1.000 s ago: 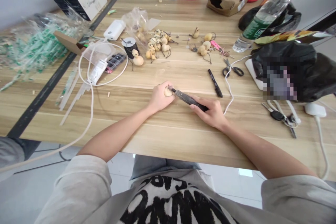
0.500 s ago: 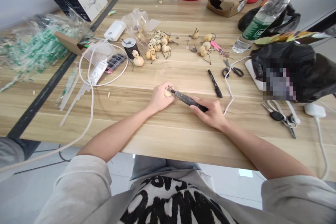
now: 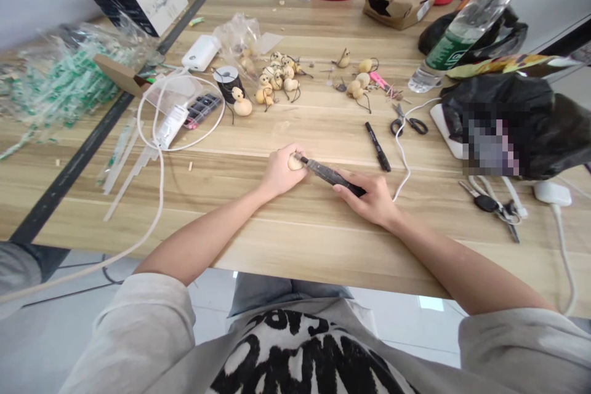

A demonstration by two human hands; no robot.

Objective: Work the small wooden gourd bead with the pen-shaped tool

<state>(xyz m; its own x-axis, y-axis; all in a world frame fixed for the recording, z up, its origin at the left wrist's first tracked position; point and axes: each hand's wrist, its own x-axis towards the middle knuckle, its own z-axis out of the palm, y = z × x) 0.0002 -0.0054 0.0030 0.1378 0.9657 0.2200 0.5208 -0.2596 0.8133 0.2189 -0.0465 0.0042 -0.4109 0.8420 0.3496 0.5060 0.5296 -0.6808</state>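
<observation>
- Holding pale round piece (image 3: 294,163) in left hand (image 3: 281,172), over tabletop (image 3: 263,228).
- Gripping dark tool (image 3: 333,176) in right hand (image 3: 370,195), pointed onto the piece.
- Noted black marker (image 3: 378,147) near scissors (image 3: 418,126), beyond right hand.

Illum. was bright & diffuse, its dir. hard to tell; shadows on the tabletop (image 3: 323,252) were soft. A bright patch (image 3: 430,303) lay on the floor (image 3: 420,332) at approx. 4 o'clock. Small highlights flecked the plastic bag (image 3: 78,74) at 10 o'clock. Wide-angle dist. stretched the periph.; the bottle (image 3: 455,43) slanted outward at 2 o'clock. Upper-10-o'clock pale shape (image 3: 46,9) was blurred; detail on the dark tool (image 3: 330,176), nr. ctr., was soft. A pixelated block (image 3: 490,138) masked 3 o'clock.
</observation>
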